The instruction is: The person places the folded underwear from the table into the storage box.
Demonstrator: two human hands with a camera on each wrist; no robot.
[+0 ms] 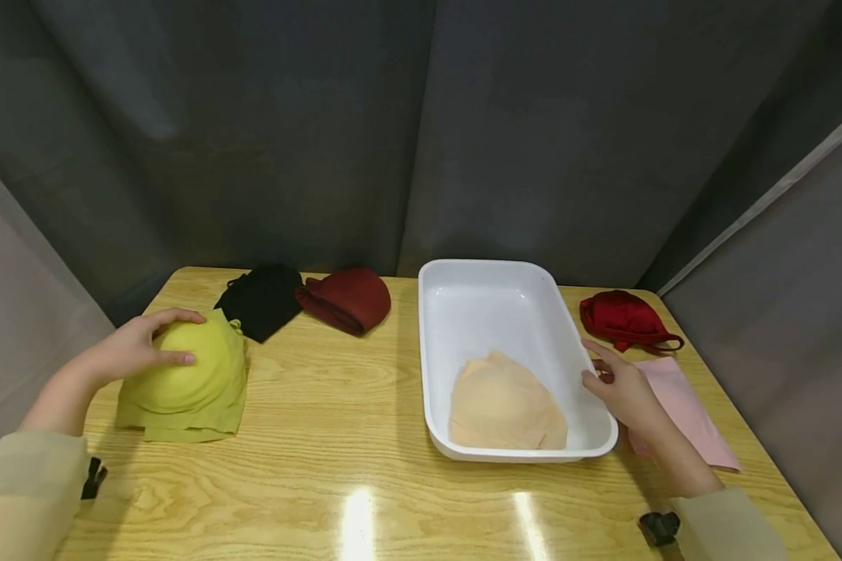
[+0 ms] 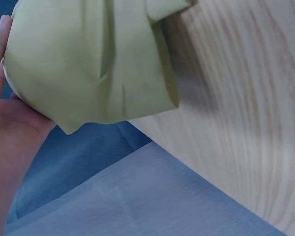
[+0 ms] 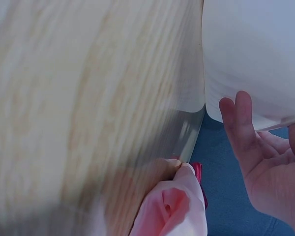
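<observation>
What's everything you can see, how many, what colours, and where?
table: 1, wood-coloured, underneath
curtains: count unclear, grey, around table
tub: 1, white, right of middle
peach garment: 1, peach, inside the tub
lime garment: 1, lime, table's left
black garment: 1, black, back left
maroon garment: 1, maroon, right of black
red garment: 1, red, back right
pink cloth: 1, pink, right side
sleeves: 2, cream, near bottom corners
clips: 2, black, beside sleeves
left hand: 1, bare, holding lime garment
right hand: 1, bare, at tub's rim

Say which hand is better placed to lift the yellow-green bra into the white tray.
Likely the left hand: it already grips the yellow-green bra, while the right hand is farther off, at the side of the white tray.
</observation>
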